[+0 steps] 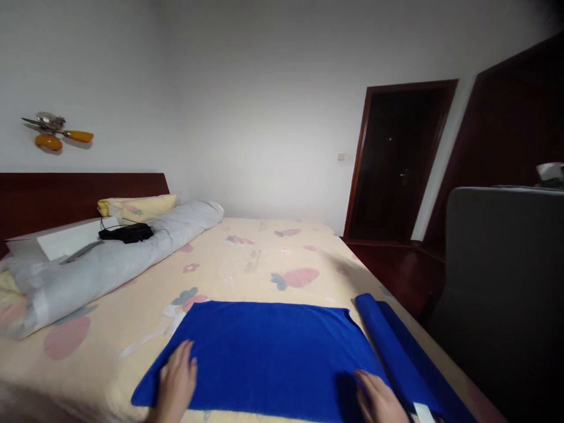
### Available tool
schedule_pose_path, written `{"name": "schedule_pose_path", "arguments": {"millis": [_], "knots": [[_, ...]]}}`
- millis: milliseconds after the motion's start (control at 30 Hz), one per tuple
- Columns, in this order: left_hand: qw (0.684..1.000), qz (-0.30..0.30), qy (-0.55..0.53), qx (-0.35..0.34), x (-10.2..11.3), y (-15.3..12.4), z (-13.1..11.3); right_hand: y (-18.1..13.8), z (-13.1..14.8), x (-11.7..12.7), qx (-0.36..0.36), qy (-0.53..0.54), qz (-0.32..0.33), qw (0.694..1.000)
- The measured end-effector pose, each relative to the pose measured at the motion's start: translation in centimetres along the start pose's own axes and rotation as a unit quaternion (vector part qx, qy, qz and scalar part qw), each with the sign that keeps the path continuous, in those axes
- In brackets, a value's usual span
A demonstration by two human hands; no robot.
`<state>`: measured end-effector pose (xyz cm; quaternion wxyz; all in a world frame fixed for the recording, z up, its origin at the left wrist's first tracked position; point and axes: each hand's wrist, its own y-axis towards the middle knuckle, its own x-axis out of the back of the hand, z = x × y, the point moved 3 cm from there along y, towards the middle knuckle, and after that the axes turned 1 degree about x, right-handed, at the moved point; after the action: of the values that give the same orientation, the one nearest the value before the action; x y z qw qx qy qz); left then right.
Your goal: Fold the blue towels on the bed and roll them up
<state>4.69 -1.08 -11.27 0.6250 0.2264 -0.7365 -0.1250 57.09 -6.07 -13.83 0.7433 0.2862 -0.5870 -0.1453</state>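
Observation:
A blue cloth (264, 352) lies spread flat on the bed (264, 258), near its front edge. My left hand (176, 385) rests flat on the cloth's front left corner, fingers stretched out. My right hand (379, 399) lies on the cloth's front right part, fingers extended, close to a second blue cloth (392, 346) that lies folded into a long strip along the bed's right edge. Neither hand grips anything.
The bedsheet is cream with pink fruit prints. A rolled grey duvet (110, 258) with a black object (127, 232) and a white box (66, 238) on it lies at the left by the headboard. A grey chair back (502, 282) stands at the right; a dark doorway (396, 164) is behind.

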Motion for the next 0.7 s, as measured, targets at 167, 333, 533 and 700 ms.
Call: {"name": "schedule_pose_path", "arguments": {"millis": [167, 333, 533, 700], "knots": [[0.957, 0.163, -0.107, -0.214, -3.8, 0.3, -15.9, 9.0, 12.7, -4.5, 0.013, 0.169, 0.189, 0.967], [0.935, 0.281, -0.055, -0.208, -6.4, 3.6, -21.7, 14.7, 15.9, -8.9, 0.019, 0.157, 0.292, 0.943], [0.959, 0.267, 0.027, -0.089, -8.1, 10.6, -11.9, 15.5, 5.6, -10.1, -0.076, -0.001, 0.275, 0.959], [0.962, 0.267, 0.058, 0.024, -8.4, 13.6, -0.9, 14.1, -5.3, -9.1, -0.189, -0.102, 0.273, 0.938]]}}
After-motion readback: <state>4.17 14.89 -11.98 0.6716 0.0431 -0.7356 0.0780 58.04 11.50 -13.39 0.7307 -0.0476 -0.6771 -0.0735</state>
